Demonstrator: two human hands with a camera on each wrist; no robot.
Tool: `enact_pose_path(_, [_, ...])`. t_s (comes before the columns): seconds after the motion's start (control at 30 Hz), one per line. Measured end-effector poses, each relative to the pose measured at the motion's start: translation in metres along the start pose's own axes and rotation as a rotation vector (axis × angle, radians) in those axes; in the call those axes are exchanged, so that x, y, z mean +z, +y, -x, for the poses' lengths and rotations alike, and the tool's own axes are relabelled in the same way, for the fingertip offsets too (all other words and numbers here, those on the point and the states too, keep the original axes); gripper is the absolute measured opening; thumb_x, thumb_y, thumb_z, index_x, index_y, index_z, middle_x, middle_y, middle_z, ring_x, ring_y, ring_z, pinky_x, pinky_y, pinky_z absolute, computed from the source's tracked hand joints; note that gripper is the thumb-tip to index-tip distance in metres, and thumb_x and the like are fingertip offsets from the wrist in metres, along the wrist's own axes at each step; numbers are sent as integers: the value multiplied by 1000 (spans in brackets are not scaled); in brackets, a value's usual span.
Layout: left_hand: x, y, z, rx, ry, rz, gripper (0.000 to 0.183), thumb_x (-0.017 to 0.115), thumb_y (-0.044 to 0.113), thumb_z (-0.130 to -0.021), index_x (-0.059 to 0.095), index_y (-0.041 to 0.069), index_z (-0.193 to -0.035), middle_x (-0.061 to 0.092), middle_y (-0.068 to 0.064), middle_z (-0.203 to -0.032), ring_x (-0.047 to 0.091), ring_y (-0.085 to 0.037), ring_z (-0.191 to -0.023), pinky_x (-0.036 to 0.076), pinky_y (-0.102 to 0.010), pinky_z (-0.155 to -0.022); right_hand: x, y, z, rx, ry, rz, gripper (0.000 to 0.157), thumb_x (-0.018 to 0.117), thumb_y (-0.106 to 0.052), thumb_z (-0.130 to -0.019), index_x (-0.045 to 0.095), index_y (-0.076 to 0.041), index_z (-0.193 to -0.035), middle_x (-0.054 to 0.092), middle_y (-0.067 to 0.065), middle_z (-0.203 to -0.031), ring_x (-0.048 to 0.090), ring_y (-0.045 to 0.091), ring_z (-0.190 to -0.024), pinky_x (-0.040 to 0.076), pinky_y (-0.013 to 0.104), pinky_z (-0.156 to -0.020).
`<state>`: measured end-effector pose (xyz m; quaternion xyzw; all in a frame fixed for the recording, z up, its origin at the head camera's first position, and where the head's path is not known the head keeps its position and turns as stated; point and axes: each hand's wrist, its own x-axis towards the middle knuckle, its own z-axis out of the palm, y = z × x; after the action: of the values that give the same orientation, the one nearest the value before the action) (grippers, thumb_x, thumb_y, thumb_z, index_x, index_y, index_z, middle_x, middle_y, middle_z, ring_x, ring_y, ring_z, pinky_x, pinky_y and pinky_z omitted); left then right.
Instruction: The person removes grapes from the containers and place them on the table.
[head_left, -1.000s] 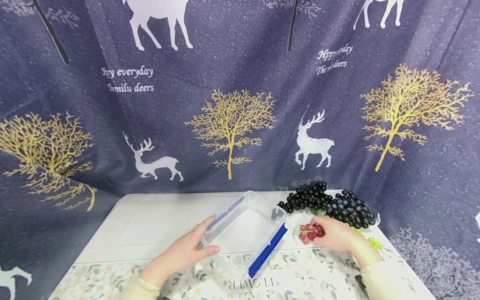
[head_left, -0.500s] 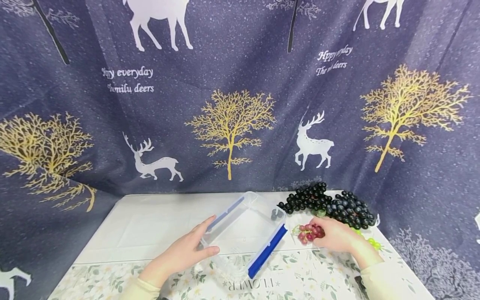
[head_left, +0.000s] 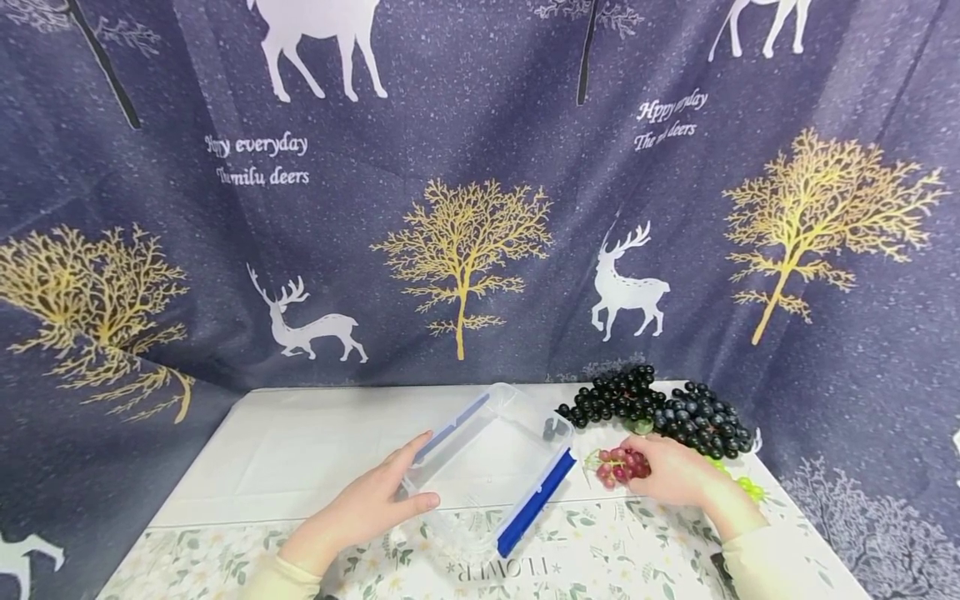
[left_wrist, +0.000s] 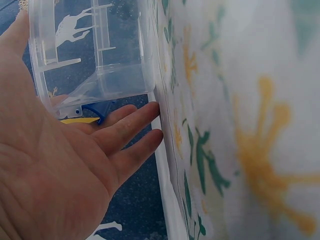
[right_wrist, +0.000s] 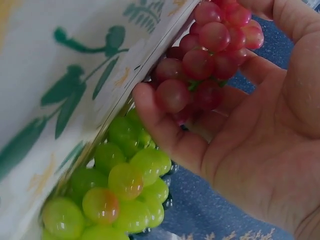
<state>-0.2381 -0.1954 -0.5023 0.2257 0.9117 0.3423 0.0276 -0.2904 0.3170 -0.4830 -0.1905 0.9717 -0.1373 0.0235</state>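
Observation:
A clear plastic food container (head_left: pixel 487 458) with blue side flaps lies open and lidless at an angle on the table. My left hand (head_left: pixel 367 508) rests against its near left corner, thumb and fingers spread; the left wrist view shows the fingers nearly straight beside the clear wall (left_wrist: pixel 120 77). To the right of the container, my right hand (head_left: pixel 678 475) holds a small bunch of red grapes (head_left: pixel 617 468) low at the table. In the right wrist view, fingers curl around the red grapes (right_wrist: pixel 197 65). Just beside that hand is a bunch of green grapes (right_wrist: pixel 127 180), mostly hidden by the wrist in the head view.
Behind the right hand lie a bunch of black grapes (head_left: pixel 615 393) and a bunch of dark bluish grapes (head_left: pixel 705 421), near the table's back edge. A floral cloth (head_left: pixel 225 550) covers the front of the white table (head_left: pixel 300 450). A dark printed curtain (head_left: pixel 480 167) hangs behind.

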Motion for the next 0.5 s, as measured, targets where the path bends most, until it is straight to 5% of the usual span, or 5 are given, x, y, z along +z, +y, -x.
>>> enact_pose_path(0.5, [1,-2,-1,13,15,-27,90,70,57,-108,22,32,-180,36,-14,-179,59,-45,-145,48,-72,-112,-3,-5,4,13,-18,7,58,90,-34,-83,72,-23,-138,68,6,-118,71,31,-103,61,61,-88])
